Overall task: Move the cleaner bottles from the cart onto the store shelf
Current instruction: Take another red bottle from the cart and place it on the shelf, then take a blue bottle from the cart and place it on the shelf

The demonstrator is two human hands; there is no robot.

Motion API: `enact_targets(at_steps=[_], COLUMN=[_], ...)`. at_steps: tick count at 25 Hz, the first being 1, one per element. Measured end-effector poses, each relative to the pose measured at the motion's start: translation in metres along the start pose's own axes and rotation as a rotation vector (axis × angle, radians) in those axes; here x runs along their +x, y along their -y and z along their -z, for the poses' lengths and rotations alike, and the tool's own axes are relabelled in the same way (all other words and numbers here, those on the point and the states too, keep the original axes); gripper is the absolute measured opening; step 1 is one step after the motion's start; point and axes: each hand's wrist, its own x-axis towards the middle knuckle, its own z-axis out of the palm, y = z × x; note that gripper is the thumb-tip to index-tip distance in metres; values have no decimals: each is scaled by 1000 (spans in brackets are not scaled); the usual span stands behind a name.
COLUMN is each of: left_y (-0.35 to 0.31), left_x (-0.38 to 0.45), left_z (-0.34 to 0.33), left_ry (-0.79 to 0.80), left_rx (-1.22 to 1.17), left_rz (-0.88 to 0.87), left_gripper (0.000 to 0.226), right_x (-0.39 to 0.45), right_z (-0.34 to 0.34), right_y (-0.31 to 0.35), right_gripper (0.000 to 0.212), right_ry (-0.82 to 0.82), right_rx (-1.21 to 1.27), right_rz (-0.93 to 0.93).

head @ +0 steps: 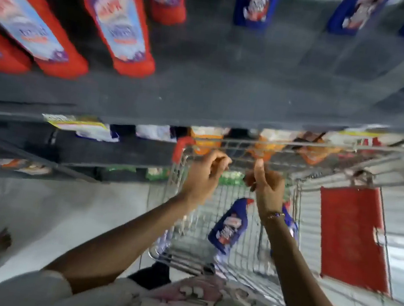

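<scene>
Pretty blurry shot, looking down over a dark shelf (229,90) and a wire cart (209,250) parked right against it.

Far left on the shelf: a bunch of red bottles (115,20) standing upright with pale blue labels, one more red one further back; bare dark shelf in the middle; then blue bottles (256,4) along the back and off to the right edge.

Under the shelf lip: packets (79,124) on the lower shelves, white and yellow on the left, orange ones (206,139) behind the cart's front rail.

Left hand (204,176) up near the front rim of the cart, fingers curled loosely, nothing in it as far as can be made out; right hand (265,186) just beside it, thumb pointing up, fingers folded in, also holding nothing visible; hands close together but not touching; thin bracelet (276,215) on the right wrist.

Down in the cart basket: one blue cleaner bottle (230,225) with a red cap, lying tilted below and between the two forearms; a second blue one (291,225) mostly hidden behind the right arm.

Right side: red panel (353,237) on the cart.

Bottom: patterned fabric (190,304) of the person's clothing.
</scene>
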Motion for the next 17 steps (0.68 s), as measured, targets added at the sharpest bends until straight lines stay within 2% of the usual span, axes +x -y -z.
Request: enact_targets(at_steps=[4,5,8,11,14,17], left_y=[79,99,147,171,179,174], left_x=[-14,-18,-31,-42,-40,-36], left_z=[-99,-116,-153,-172,-177,-170], left_ry=[403,482,586,569,554,547], left_rx=[268,314,371,436,396,222], left_rz=[393,476,634,685,760,883], left_gripper=[22,23,26,26,28,18], right_x=[25,29,28,21,21,22], right_z=[76,87,99,87,76,74], right_y=[-150,-179,-232,-256,-274,-276], right_gripper=[20,22,18,2,12,16], right_ry=[-30,-15,105,303,254,258], right_rx=[-127,-90,23,-81,-143,11], right_rz=[-606,-743,-1032,-1082,-1027,-1031])
